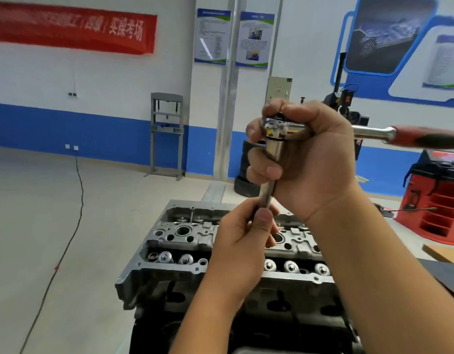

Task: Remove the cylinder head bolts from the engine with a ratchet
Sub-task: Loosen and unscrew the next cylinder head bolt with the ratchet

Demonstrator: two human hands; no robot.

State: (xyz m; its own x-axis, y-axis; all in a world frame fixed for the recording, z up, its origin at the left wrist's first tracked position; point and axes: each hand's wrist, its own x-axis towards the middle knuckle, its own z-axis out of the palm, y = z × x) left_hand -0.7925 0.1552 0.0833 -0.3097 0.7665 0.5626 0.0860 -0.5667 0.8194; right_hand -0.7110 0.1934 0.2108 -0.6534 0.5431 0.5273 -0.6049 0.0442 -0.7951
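Ratchet [282, 130] head gripped by right hand [310, 159]; handle cut off at right edge. Extension bar [266, 194] pinched by left hand [242, 241], lower end hidden. Engine [185, 241] below, bolts not discernible.

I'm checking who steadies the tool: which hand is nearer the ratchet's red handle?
Right. The right hand wraps the ratchet head, next to where the red handle sticks out. The left hand pinches the shaft lower down, above the engine.

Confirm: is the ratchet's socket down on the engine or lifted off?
Lifted off: the steel ratchet and shaft are held above the grey cylinder head.
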